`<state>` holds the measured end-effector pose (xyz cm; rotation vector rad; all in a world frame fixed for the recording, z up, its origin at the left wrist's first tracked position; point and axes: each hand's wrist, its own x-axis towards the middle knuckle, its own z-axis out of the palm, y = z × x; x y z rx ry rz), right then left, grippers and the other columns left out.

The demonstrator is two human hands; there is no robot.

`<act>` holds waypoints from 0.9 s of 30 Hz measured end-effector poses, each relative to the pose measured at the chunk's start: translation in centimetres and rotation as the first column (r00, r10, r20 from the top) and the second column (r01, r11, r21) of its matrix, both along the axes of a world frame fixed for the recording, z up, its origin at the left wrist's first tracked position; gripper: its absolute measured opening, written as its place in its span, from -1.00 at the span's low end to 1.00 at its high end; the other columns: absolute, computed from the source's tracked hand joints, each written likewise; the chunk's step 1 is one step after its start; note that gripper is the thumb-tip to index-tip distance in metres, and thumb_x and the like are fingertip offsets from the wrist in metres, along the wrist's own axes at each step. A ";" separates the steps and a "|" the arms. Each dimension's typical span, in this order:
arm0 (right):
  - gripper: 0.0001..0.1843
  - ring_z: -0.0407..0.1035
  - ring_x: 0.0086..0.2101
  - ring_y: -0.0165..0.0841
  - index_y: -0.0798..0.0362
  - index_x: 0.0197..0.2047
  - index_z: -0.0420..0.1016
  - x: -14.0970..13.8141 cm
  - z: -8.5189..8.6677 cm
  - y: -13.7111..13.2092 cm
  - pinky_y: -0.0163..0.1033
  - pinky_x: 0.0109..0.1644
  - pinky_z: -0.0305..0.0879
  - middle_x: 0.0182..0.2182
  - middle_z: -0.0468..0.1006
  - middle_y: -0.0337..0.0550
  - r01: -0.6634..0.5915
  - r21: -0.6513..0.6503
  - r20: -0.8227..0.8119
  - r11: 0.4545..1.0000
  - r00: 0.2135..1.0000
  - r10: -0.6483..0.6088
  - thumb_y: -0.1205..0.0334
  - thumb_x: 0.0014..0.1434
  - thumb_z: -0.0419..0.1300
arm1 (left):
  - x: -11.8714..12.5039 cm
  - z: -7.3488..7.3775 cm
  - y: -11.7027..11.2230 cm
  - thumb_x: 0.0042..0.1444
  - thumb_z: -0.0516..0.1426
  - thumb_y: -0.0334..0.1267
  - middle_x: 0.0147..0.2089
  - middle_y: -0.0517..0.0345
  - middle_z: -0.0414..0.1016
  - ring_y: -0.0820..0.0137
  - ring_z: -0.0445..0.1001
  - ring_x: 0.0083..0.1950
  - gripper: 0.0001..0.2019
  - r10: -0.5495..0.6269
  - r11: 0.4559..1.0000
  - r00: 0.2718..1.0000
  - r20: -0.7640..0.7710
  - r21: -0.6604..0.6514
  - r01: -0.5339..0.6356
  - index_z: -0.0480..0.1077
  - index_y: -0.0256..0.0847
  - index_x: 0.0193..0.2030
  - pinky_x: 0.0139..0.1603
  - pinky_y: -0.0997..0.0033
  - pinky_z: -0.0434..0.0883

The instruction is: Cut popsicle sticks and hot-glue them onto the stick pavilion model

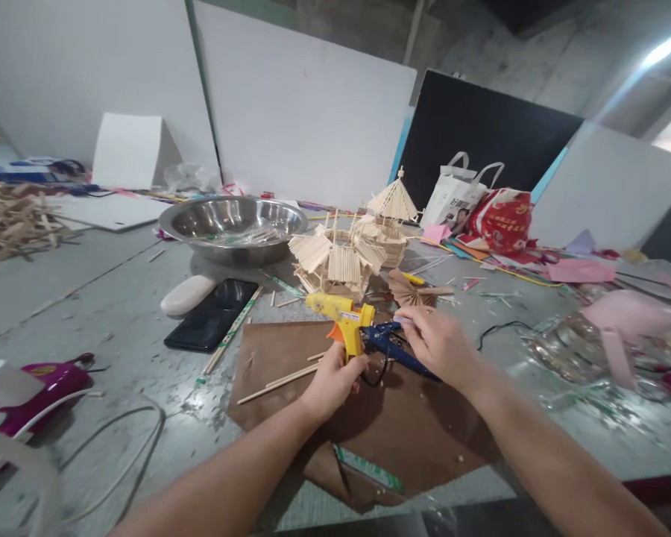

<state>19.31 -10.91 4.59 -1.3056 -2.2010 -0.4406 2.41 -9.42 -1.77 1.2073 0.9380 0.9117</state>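
Observation:
My left hand [332, 379] is wrapped round the handle of a yellow glue gun [342, 313], which points to the left. My right hand [437, 341] is closed on a blue-handled tool [391, 341] just right of the gun. Both hands hover over a brown cardboard sheet [279, 350] with a few thin wooden sticks [279, 382] on it. Behind the gun stands a model building made of wooden sticks [351, 246] with a pointed roof.
A steel bowl [235, 224] sits at the back left, with a black phone [212, 313] and a white oval case [188, 294] in front of it. A pink device [39, 384] with white cable lies far left. Bags [481, 209], coloured paper and clear plastic [570, 347] lie right.

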 end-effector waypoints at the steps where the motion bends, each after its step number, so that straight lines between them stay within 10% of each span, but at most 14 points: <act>1: -0.77 0.39 -0.34 -0.33 0.15 -0.21 0.38 -0.1 -0.1 0.0 -0.26 -0.26 0.28 -0.37 0.52 -0.06 -0.007 -0.023 0.000 1.000 1.000 0.007 0.33 0.16 -0.07 | 0.0 0.0 0.0 -0.10 0.05 -0.27 -0.55 0.35 0.24 0.64 0.17 -0.68 -0.85 -0.005 1.000 1.000 -0.001 0.006 0.005 0.14 -0.24 -0.40 -0.67 0.60 0.16; 13: -0.70 0.40 -0.41 -0.31 0.10 -0.18 0.34 -0.9 -0.2 0.5 -0.30 -0.43 0.16 -0.43 0.51 -0.11 0.184 -0.145 0.082 0.972 0.981 -0.174 0.18 0.20 -0.14 | -0.1 -0.4 0.1 -0.10 0.05 -0.20 -0.56 0.35 0.24 0.63 0.18 -0.69 -0.81 -0.013 1.000 1.000 -0.028 0.014 0.014 0.15 -0.25 -0.38 -0.69 0.61 0.14; 27: -0.71 0.39 -0.30 -0.34 0.09 -0.22 0.40 -0.3 -0.3 0.6 -0.31 -0.26 0.23 -0.37 0.50 -0.06 0.064 -0.043 0.063 0.997 0.996 -0.061 0.21 0.20 -0.11 | -0.1 -0.1 0.1 -0.11 0.06 -0.21 -0.59 0.36 0.24 0.62 0.16 -0.70 -0.81 -0.033 0.999 0.999 -0.012 -0.025 0.033 0.17 -0.24 -0.36 -0.70 0.61 0.12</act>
